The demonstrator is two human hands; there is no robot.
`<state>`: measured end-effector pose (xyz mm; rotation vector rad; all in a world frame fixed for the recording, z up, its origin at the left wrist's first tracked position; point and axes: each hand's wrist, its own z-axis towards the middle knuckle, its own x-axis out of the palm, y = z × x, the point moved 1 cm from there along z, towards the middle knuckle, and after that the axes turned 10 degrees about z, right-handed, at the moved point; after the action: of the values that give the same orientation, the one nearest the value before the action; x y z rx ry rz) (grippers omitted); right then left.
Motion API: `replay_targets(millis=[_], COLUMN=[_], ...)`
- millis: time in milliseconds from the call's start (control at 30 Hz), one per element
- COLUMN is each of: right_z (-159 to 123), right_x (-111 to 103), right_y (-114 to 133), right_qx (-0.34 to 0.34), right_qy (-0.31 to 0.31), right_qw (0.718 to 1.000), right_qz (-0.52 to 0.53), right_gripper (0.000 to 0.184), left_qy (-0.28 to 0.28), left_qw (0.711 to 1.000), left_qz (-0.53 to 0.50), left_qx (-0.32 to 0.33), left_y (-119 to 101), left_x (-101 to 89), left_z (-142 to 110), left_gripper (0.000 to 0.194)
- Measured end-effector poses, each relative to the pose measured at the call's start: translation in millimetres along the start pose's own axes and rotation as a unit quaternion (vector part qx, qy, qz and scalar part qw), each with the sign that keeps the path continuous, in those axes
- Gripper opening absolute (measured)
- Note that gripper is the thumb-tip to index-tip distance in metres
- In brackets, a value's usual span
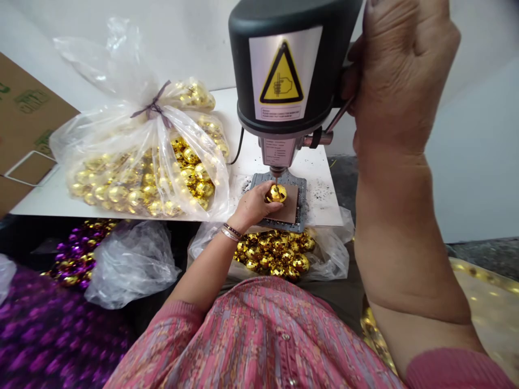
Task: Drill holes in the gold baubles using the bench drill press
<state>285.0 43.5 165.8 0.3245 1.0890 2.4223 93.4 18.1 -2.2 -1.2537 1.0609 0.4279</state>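
A gold faceted ball is pinched between the thumb and fingers of my left hand. It rests on a small brown board over the grey base of a drill press. The thin drill bit comes down onto the top of the ball; whether its tip has gone in I cannot tell. Up at the right of the black motor housing, my right hand is closed around the feed lever, its grip end mostly hidden by the fingers.
On the white table a tied clear bag of gold balls stands left of the press. An open bag of gold balls lies below the table edge. Purple and gold balls and a cardboard box are at left. Dark shavings surround the base.
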Motion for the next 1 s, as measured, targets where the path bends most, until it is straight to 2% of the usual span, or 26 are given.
replay_targets(millis=[100,233,267,367,467,833,1000], right_z=[-6.5,-44.3,-57.6,-95.4,-118.0,-132.4,-136.2], right_x=[0.6,-6.7,-10.1,-22.3,-29.0,-24.9,-19.5], right_y=[7.2,18.9,19.9,17.8,12.8,-5.6,-16.1], right_qx=[0.003,-0.101,-0.116,-0.160,-0.187,-0.209,-0.259], right_qy=[-0.011,0.004,0.020,0.006,0.017,0.001,-0.026], right_qw=[1.000,0.994,0.993,0.985,0.977,0.975,0.964], right_qz=[0.026,0.051,0.020,-0.063,-0.102,-0.081,-0.052], right_gripper=[0.035,0.031,0.030,0.031,0.023,0.011,0.003], left_qy=[0.000,-0.005,-0.006,-0.013,-0.013,0.002,0.004], left_qw=[1.000,1.000,1.000,1.000,1.000,0.999,0.999], left_qz=[-0.016,-0.025,-0.025,-0.023,-0.021,-0.044,-0.039], left_qx=[-0.014,-0.010,-0.010,-0.007,0.004,0.007,-0.001], left_y=[3.5,4.8,4.6,4.1,4.3,6.9,7.6], left_x=[3.8,6.0,6.1,6.0,6.6,8.6,9.3], left_z=[0.5,-0.5,-0.8,-1.2,-1.2,-1.0,-0.7], left_gripper=[0.055,0.054,0.055,0.055,0.051,0.052,0.056])
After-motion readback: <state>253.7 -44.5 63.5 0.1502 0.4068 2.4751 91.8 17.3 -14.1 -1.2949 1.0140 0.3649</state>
